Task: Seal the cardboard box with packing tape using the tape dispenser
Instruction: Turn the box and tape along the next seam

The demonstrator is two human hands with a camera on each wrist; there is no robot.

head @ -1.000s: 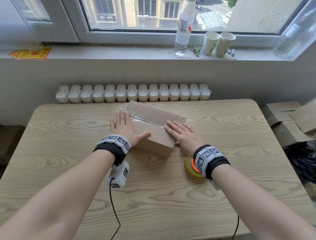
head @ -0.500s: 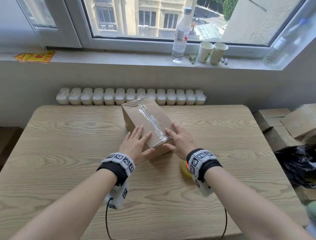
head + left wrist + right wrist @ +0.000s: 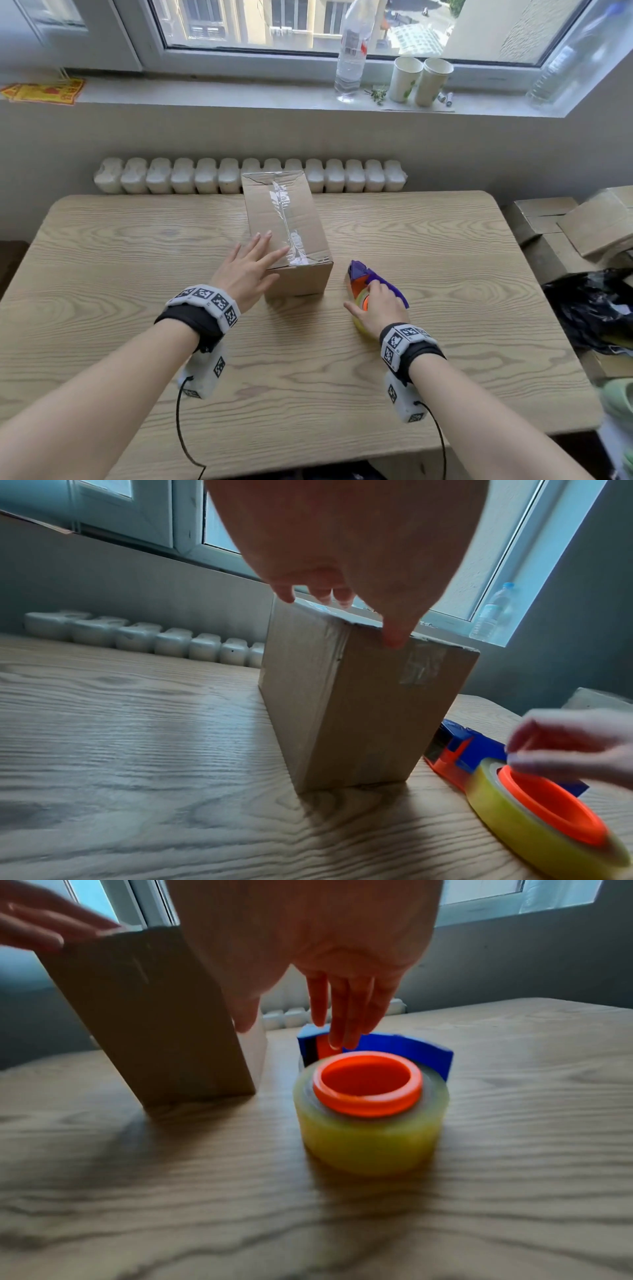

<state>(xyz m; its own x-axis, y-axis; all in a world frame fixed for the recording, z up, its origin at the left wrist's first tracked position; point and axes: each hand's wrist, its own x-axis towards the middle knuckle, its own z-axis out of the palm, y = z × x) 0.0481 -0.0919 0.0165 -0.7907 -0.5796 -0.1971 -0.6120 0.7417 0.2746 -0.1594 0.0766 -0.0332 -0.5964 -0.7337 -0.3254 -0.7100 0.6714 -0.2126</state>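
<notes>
A brown cardboard box (image 3: pixel 281 219) stands on the wooden table (image 3: pixel 137 260), its long side pointing away from me. Clear tape (image 3: pixel 286 222) runs along its top seam. My left hand (image 3: pixel 260 260) rests on the box's near left corner with fingers straight; in the left wrist view its fingertips (image 3: pixel 394 639) touch the top edge of the box (image 3: pixel 359 710). To the right of the box lies a blue and orange tape dispenser (image 3: pixel 358 272) with a yellowish roll (image 3: pixel 369 1123). My right hand (image 3: pixel 375 298) lies over it, fingers (image 3: pixel 346 1010) straight and not curled round it.
A white radiator (image 3: pixel 239 174) lines the wall behind the table. A water bottle (image 3: pixel 351 51) and two paper cups (image 3: pixel 421 80) stand on the windowsill. Stacked cardboard boxes (image 3: pixel 582 222) and a black bag (image 3: pixel 596 308) sit off the table's right edge.
The box has turned from a diagonal lie to lengthwise away from me. My right hand has left the box and moved back onto the tape dispenser. The left hand stays on the box.
</notes>
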